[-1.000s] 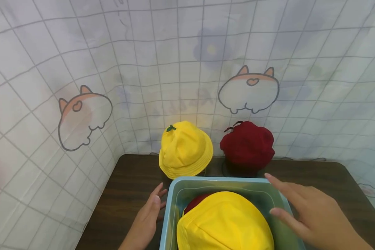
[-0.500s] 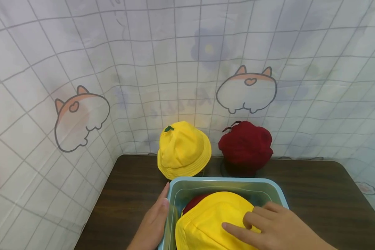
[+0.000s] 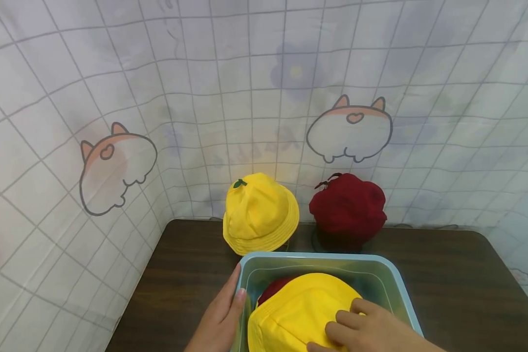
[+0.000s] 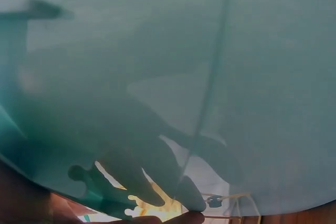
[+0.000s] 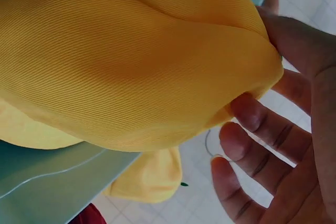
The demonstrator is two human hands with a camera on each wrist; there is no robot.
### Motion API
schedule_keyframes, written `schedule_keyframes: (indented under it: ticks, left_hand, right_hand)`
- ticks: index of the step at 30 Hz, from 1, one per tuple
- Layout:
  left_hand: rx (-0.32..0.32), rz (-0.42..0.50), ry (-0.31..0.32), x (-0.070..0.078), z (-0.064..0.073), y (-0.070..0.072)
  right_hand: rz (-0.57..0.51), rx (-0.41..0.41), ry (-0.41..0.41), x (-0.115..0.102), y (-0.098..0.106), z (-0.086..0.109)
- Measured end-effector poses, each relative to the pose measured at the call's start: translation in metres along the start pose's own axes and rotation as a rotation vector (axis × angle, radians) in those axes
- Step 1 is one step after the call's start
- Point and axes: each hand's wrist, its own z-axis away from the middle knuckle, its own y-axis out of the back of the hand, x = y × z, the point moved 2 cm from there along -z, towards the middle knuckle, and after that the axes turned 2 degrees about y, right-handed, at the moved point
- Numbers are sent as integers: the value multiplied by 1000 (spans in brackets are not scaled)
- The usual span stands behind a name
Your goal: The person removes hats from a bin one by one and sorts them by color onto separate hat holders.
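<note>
A light blue plastic bin (image 3: 312,255) stands at the table's front, cut off by the head view's lower edge. My left hand (image 3: 220,318) holds its left side, fingers along the outer wall and thumb over the rim. Inside lies a yellow hat (image 3: 305,308), with part of a dark red hat (image 3: 275,287) showing beneath its far edge. My right hand (image 3: 369,330) is on top of the yellow hat. In the right wrist view, thumb and index finger pinch the cloth of its crown, while the other fingers (image 5: 235,141) are bent beside it.
Behind the bin, a yellow bucket hat (image 3: 259,212) with a green leaf sits at the back of the dark wooden table (image 3: 185,274). To its right is a dark red hat (image 3: 348,208) on a stand. A grid-patterned curtain (image 3: 246,73) hangs behind.
My right hand has moved left and down from beside the bin onto the yellow hat and pinches it. My left hand has come in to hold the bin's left rim.
</note>
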Motion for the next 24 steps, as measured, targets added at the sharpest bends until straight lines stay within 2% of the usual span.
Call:
schedule_keyframes:
  ticks: [5,14,20,24]
  left_hand:
    - [-10,1,4,-2,1,-2]
    - [10,9,0,0,4,-2]
    - [21,-9,-9,1,3,-2]
    - [21,-13,-12,0,3,-2]
  right_hand:
    - [-38,10,2,-1,-3,-1]
    - [-170,66,-60,0,-3,-2]
    - [-24,22,16,4,12,-8]
    - [-18,-3,-13,7,20,-10]
